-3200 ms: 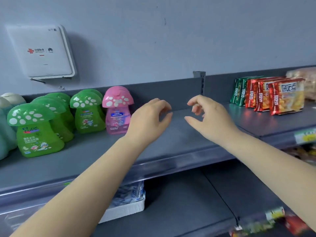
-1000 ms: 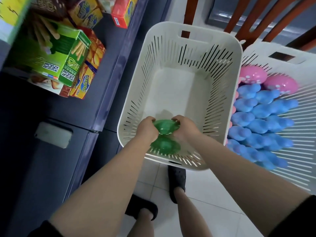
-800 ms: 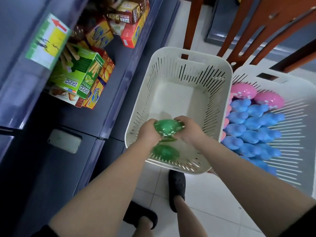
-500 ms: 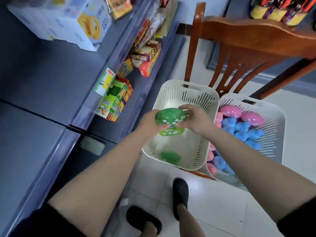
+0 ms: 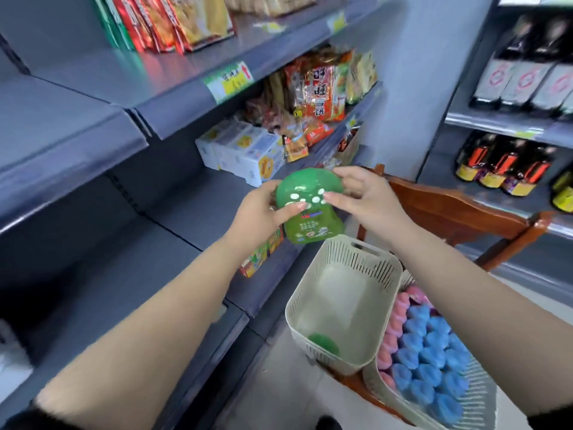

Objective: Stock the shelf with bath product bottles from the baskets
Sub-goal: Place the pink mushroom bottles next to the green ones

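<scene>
You hold a green mushroom-shaped bottle (image 5: 308, 206) in the air in front of the shelves, both hands on it at once. Your left hand (image 5: 263, 212) grips its left side, the thumb lying across the white-spotted cap, and your right hand (image 5: 362, 197) grips the right side of the cap, fingers curled over the top edge and the thumb pressed near the white spots. The bottle tilts slightly, cap up, its label facing you. Below it and to the right stands a white slotted basket (image 5: 350, 274) with one more green bottle (image 5: 324, 344) lying at its bottom. Just beside that, on its right and touching it, a second basket (image 5: 477, 395) is packed with blue bottles (image 5: 431, 364), and a row of pink bottles (image 5: 393, 324) runs along its left side. Both baskets seem to rest on a wooden chair (image 5: 459, 209), whose back rises behind them. To your left run grey shelves (image 5: 102, 144); the nearer stretches are bare, while farther along sit white boxes (image 5: 248, 150) and red snack packets (image 5: 322, 88). A yellow-green price tag (image 5: 229, 80) is fixed on a shelf edge above. On the far right, dark bottles with orange caps (image 5: 502, 166) line another shelf unit.
</scene>
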